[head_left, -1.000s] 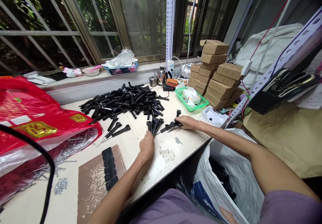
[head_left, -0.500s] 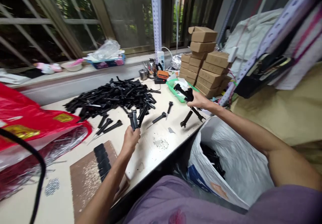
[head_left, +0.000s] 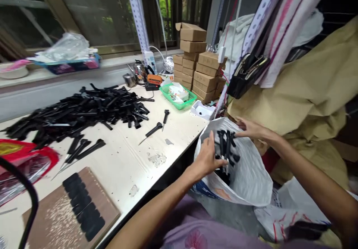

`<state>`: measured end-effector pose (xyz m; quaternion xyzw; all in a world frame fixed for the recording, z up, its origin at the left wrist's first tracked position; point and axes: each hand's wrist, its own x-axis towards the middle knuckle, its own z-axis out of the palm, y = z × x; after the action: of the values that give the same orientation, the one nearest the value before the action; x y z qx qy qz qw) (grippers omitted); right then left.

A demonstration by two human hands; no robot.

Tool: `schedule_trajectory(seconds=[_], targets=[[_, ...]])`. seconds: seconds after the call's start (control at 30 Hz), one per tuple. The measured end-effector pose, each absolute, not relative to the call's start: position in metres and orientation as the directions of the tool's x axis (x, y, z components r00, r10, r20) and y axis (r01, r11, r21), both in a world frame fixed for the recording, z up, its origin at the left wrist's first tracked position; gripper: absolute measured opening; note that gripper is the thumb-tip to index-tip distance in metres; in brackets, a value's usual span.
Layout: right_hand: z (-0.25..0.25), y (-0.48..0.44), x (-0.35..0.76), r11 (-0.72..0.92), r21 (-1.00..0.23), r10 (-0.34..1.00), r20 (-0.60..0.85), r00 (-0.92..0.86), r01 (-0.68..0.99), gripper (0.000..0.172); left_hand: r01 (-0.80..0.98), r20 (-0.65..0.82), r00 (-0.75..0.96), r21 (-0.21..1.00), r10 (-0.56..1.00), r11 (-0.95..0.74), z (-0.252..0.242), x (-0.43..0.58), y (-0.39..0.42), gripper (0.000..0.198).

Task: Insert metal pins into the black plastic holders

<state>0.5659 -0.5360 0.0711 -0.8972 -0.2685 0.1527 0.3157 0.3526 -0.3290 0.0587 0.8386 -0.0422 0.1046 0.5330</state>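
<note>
My left hand (head_left: 207, 156) is at the near-left rim of a white woven sack (head_left: 248, 181), its thumb and fingers apart. Across the mouth, my right hand (head_left: 251, 128) is open too, fingers stretched toward the middle. Between the two hands, several black plastic handle-like pieces (head_left: 227, 144) with wider heads are in the sack's opening, slightly blurred and apparently loose. More black pieces lie lower inside, partly hidden. On the table, two similar pieces with thin metal shafts (head_left: 153, 130) lie near a large heap of black pieces (head_left: 84, 111).
A brown board (head_left: 103, 196) with a row of black blocks (head_left: 84, 206) lies at the table's near left. A green basket (head_left: 181, 104), a white tray (head_left: 203, 111) and stacked cardboard boxes (head_left: 205, 79) stand toward the back. A red plastic bag (head_left: 50, 155) is at left.
Both hands held black pieces above the table before; now they are open at the sack, with pieces loose between them. The view has swung to the right.
</note>
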Motion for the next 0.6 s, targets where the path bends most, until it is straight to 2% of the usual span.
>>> schedule_trajectory(seconds=[0.07,0.13,0.23,0.3,0.33,0.4,0.5,0.6], targets=[[0.058,-0.541,0.571,-0.649,-0.619,0.573,-0.016,0.819,0.442,0.084,-0.192,0.261,0.964,0.812,0.049,-0.552,0.048,0.351,-0.316,0.093],[0.05,-0.523,0.571,-0.614,-0.582,0.619,0.064,0.783,0.533,0.065,-0.112,0.302,0.939,0.72,0.164,-0.685,0.036,0.345,-0.285,0.077],[0.043,-0.454,0.552,-0.521,-0.511,0.751,0.107,0.651,0.684,0.04,0.183,0.363,0.834,0.529,0.415,-0.829,0.018,0.336,-0.22,0.051],[0.039,-0.392,0.534,-0.426,-0.446,0.838,0.134,0.53,0.787,0.036,0.406,0.354,0.765,0.384,0.538,-0.829,0.007,0.33,-0.177,0.045],[0.036,-0.36,0.526,-0.369,-0.355,0.875,0.178,0.45,0.859,0.038,0.508,0.333,0.733,0.312,0.593,-0.803,0.002,0.327,-0.158,0.044],[0.031,-0.299,0.515,-0.283,-0.076,0.94,0.177,0.293,0.956,0.044,0.648,0.287,0.681,0.192,0.673,-0.737,-0.006,0.32,-0.131,0.038],[0.023,-0.229,0.511,-0.19,0.038,0.973,0.138,0.183,0.981,0.042,0.684,0.243,0.69,0.091,0.682,-0.724,-0.015,0.311,-0.112,0.021],[0.017,-0.194,0.517,-0.131,0.068,0.988,0.091,0.124,0.989,0.033,0.646,0.236,0.724,0.094,0.648,-0.757,-0.023,0.305,-0.106,0.022]])
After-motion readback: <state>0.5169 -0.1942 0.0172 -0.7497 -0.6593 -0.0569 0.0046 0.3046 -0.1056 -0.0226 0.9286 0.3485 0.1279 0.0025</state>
